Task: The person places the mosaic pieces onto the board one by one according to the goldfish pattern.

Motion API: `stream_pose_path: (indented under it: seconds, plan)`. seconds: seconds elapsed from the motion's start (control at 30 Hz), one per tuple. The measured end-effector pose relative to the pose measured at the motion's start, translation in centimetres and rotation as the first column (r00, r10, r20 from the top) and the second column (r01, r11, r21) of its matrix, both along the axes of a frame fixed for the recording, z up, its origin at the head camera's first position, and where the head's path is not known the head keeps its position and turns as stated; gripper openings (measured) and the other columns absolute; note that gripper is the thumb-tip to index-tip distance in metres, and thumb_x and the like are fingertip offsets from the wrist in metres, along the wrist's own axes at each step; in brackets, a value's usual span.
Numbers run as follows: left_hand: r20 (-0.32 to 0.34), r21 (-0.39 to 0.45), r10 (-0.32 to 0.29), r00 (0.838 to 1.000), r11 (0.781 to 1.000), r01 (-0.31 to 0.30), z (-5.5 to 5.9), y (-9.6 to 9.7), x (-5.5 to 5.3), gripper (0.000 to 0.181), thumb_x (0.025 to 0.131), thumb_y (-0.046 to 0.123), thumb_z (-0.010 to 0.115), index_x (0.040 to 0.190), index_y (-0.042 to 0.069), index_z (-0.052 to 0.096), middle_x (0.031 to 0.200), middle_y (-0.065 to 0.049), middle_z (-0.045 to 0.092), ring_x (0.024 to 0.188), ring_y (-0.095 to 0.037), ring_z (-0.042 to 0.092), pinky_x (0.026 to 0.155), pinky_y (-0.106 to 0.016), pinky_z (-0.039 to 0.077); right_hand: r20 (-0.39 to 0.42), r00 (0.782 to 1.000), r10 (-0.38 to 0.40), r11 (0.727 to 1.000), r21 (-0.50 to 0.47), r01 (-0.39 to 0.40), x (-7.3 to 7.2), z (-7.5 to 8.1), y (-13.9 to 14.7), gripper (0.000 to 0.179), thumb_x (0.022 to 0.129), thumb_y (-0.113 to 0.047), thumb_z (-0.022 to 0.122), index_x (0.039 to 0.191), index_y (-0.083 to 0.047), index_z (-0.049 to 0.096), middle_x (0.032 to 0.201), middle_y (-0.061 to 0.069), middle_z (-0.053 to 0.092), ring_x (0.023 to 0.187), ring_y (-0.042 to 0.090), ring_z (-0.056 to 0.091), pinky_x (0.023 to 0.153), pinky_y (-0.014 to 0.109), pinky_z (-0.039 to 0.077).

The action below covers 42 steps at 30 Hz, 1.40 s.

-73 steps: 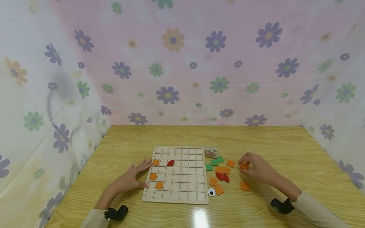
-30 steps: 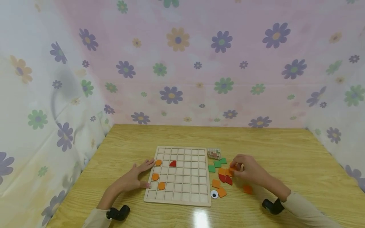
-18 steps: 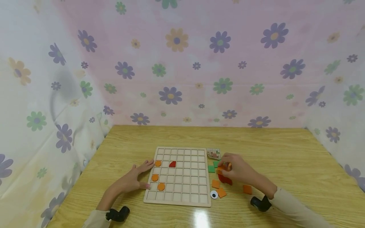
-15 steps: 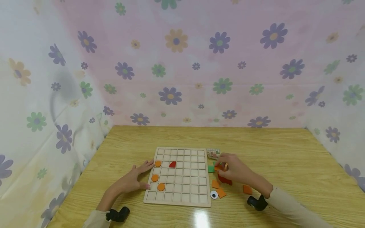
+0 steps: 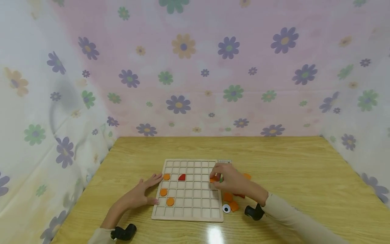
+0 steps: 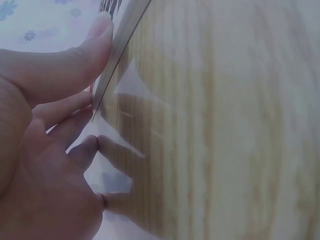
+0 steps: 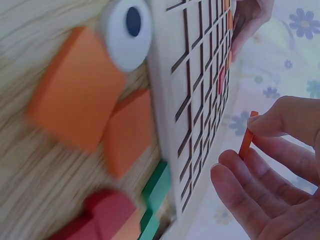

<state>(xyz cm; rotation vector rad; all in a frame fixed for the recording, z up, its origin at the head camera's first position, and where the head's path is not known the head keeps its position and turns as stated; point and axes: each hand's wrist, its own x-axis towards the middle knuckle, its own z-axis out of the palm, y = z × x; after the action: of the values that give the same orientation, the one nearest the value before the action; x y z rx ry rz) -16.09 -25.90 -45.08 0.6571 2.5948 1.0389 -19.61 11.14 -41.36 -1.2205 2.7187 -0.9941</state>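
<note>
A wooden grid board (image 5: 188, 203) lies on the table. In its cells are a red quarter-circle piece (image 5: 181, 177) and orange discs, one of them an orange disc (image 5: 170, 201) near the lower left. My left hand (image 5: 137, 196) is spread at the board's left edge, fingertips and thumb touching the rim. Over the right-hand columns, my right hand (image 5: 234, 180) pinches an orange square tile (image 7: 247, 142) between thumb and fingers. The right wrist view shows that tile edge-on, raised off the board.
Right of the board lie orange square tiles (image 5: 228, 197), an eye disc (image 5: 226, 208), green tiles (image 7: 156, 186) and red pieces (image 7: 111, 209), partly hidden by the right hand in the head view. A small patterned card (image 5: 224, 161) sits at the board's top right corner.
My right hand picked up an orange tile on the right and carried it left, past the loose pieces, to above the board. My left hand has stayed at the board's edge.
</note>
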Motion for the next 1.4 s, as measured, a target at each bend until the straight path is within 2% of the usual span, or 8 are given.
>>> stream_pose_path:
  seconds: [0.3, 0.6, 0.77, 1.03, 1.4]
  plan:
    - [-0.012, 0.010, 0.002, 1.000, 1.000, -0.002, 0.1, 0.0, 0.0, 0.086, 0.078, 0.027, 0.077, 0.149, 0.008, 0.031, 0.155, -0.012, 0.022, 0.142, -0.036, 0.009, 0.105, -0.067, -0.008, 0.023, 0.998, 0.057, 0.998, 0.035, -0.058, -0.5, 0.3, -3.2, 0.012, 0.081, -0.007, 0.068, 0.092, -0.007, 0.073, 0.088, 0.000, 0.060, 0.071, 0.012, 0.056, 0.060, 0.021, 0.046]
    - [-0.006, 0.011, -0.003, 1.000, 1.000, 0.003, -0.2, -0.1, 0.2, 0.086, 0.078, 0.028, 0.077, 0.149, 0.008, 0.031, 0.155, -0.011, 0.022, 0.142, -0.037, 0.009, 0.104, -0.068, -0.008, 0.077, 0.990, 0.120, 0.991, 0.041, -0.124, -0.8, -0.2, -6.3, 0.012, 0.082, -0.006, 0.068, 0.093, -0.005, 0.072, 0.089, 0.002, 0.061, 0.069, 0.012, 0.053, 0.062, 0.021, 0.045]
    - [-0.008, 0.016, 0.004, 1.000, 1.000, -0.003, -0.1, -0.1, 0.0, 0.086, 0.078, 0.026, 0.077, 0.149, 0.008, 0.031, 0.155, -0.010, 0.021, 0.142, -0.036, 0.009, 0.105, -0.067, -0.008, 0.084, 0.990, 0.116, 0.992, 0.030, -0.119, -1.0, -0.2, -7.7, 0.009, 0.081, -0.005, 0.070, 0.090, -0.006, 0.072, 0.086, 0.002, 0.061, 0.068, 0.013, 0.051, 0.060, 0.020, 0.044]
    - [-0.002, 0.014, 0.005, 1.000, 1.000, -0.005, 0.1, 0.0, 0.1, 0.086, 0.078, 0.027, 0.077, 0.148, 0.008, 0.032, 0.155, -0.010, 0.022, 0.142, -0.036, 0.009, 0.105, -0.067, -0.007, 0.099, 0.989, 0.112, 0.991, 0.064, -0.119, -1.3, -0.8, -9.4, 0.008, 0.081, -0.006, 0.069, 0.088, -0.007, 0.071, 0.084, 0.000, 0.060, 0.064, 0.006, 0.047, 0.058, 0.018, 0.043]
    - [-0.003, 0.005, 0.007, 1.000, 1.000, -0.007, -0.2, -0.1, 0.0, 0.086, 0.078, 0.029, 0.076, 0.149, 0.010, 0.031, 0.155, -0.008, 0.021, 0.143, -0.034, 0.009, 0.105, -0.067, -0.007, 0.087, 0.988, 0.130, 0.987, 0.083, -0.137, -1.4, -1.0, -10.5, 0.008, 0.079, -0.002, 0.069, 0.087, -0.003, 0.072, 0.086, 0.004, 0.063, 0.070, 0.009, 0.055, 0.061, 0.017, 0.046]
